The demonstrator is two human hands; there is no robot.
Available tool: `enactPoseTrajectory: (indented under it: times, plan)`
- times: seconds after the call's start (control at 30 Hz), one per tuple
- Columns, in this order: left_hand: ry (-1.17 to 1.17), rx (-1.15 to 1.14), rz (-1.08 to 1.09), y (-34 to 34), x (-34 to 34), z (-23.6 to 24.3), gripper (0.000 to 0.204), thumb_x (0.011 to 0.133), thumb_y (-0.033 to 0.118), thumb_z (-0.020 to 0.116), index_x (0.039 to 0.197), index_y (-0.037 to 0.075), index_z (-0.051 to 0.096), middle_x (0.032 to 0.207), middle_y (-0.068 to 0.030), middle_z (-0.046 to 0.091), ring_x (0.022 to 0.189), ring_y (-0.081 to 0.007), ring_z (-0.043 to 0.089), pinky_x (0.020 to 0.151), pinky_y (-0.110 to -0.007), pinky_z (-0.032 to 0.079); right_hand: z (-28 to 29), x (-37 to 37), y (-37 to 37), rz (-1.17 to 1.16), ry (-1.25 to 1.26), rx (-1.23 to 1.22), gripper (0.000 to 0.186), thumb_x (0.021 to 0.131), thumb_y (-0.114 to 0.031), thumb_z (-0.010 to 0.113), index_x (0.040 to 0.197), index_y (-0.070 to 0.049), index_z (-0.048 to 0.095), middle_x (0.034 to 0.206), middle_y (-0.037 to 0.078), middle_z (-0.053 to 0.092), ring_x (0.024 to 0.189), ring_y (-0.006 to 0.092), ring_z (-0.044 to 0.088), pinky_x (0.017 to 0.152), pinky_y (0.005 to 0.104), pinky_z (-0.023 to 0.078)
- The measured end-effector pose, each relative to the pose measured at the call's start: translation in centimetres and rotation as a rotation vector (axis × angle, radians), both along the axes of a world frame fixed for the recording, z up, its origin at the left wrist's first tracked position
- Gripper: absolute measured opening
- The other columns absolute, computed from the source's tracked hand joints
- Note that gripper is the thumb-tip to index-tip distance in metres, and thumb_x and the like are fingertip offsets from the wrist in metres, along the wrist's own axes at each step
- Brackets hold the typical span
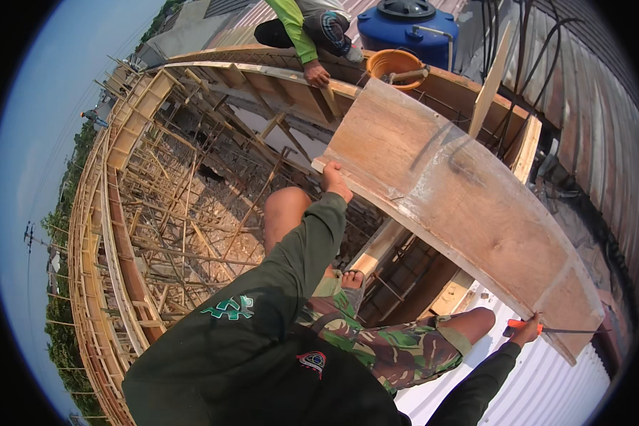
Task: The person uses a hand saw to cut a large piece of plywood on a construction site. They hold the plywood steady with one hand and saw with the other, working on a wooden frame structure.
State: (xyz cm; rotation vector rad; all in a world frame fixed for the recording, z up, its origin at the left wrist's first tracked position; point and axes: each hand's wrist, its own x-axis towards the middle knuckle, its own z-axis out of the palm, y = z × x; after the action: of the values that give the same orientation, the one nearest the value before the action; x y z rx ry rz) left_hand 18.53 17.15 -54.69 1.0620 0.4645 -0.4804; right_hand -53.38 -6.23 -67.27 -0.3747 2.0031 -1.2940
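Observation:
My left hand point(337, 181) is closed round the near left corner of a large plywood panel point(468, 192). The panel slants from upper left to lower right, with a wooden batten along its near edge. At the panel's lower right end, my right hand point(525, 331) is closed on an orange-handled saw point(575, 331). Its thin dark blade, seen nearly edge-on, reaches across that end; whether it touches the wood I cannot tell. My bare knees are bent below the panel, one bare foot point(352, 279) on a timber.
A co-worker point(309, 32) in a lime sleeve crouches beyond the formwork, a hand on its edge. Nearby are an orange bucket point(396, 69) and a blue water tank point(408, 32). Curved formwork point(92, 234) and bamboo scaffolding point(192, 213) drop away left. Corrugated roofing point(582, 106) lies right.

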Motion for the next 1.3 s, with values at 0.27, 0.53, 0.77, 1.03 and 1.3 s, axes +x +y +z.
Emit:
enactPoseTrajectory:
  times: [0.27, 0.53, 0.77, 1.03, 1.3]
  plan:
    - [0.136, 0.204, 0.149, 3.7, -1.8, -3.1, 0.046, 0.067, 0.021, 0.064, 0.104, -0.003, 0.052, 0.166, -0.017, 0.025, 0.149, -0.0348, 0.027, 0.121, -0.05, 0.015, 4.8, 1.3, -0.4, 0.172, 0.203, -0.057, 0.026, 0.084, -0.022, 0.079, 0.082, 0.0, 0.066, 0.082, 0.008, 0.065, 0.066, 0.0218, 0.058, 0.06, 0.0402, 0.05]
    - [0.091, 0.501, 0.151, 5.2, -2.0, -7.1, 0.068, 0.09, 0.034, 0.059, 0.142, -0.008, 0.051, 0.156, -0.0235, 0.041, 0.128, -0.0362, 0.05, 0.099, -0.057, 0.043, 8.1, 1.0, -1.1, 0.253, 0.51, 0.102, 0.025, 0.081, -0.022, 0.08, 0.076, 0.0, 0.07, 0.076, 0.009, 0.071, 0.064, 0.023, 0.065, 0.063, 0.0398, 0.054]
    - [-1.342, 1.649, -0.384, 1.5, -9.7, -1.2, 0.079, 0.097, 0.053, 0.06, 0.155, 0.008, 0.029, 0.157, -0.0145, 0.033, 0.148, -0.0316, 0.028, 0.115, -0.062, 0.011, 7.3, 0.3, -2.3, 0.114, 0.585, 0.35, 0.053, 0.075, -0.032, 0.087, 0.116, -0.004, 0.069, 0.109, 0.015, 0.075, 0.104, 0.0317, 0.073, 0.095, 0.0428, 0.056]
    - [-1.8, 0.864, -1.488, -1.7, -20.3, 0.2, 0.08, 0.078, 0.055, 0.083, 0.139, 0.012, 0.055, 0.119, -0.0103, 0.063, 0.114, -0.0315, 0.06, 0.108, -0.051, 0.034, 7.3, 1.2, -1.1, 0.099, 0.58, 0.373, 0.05, 0.073, -0.03, 0.086, 0.112, -0.004, 0.069, 0.103, 0.014, 0.076, 0.098, 0.0322, 0.074, 0.094, 0.0437, 0.056]
    - [-1.739, 0.897, -1.939, -4.9, -19.2, -0.1, 0.056, 0.071, 0.029, 0.089, 0.12, 0.015, 0.067, 0.109, -0.0084, 0.066, 0.106, -0.0323, 0.065, 0.086, -0.046, 0.055, 8.8, 3.5, -1.2, 0.067, 0.712, 0.451, 0.057, 0.072, -0.037, 0.087, 0.116, -0.005, 0.07, 0.114, 0.017, 0.075, 0.11, 0.0343, 0.071, 0.1, 0.0442, 0.055]
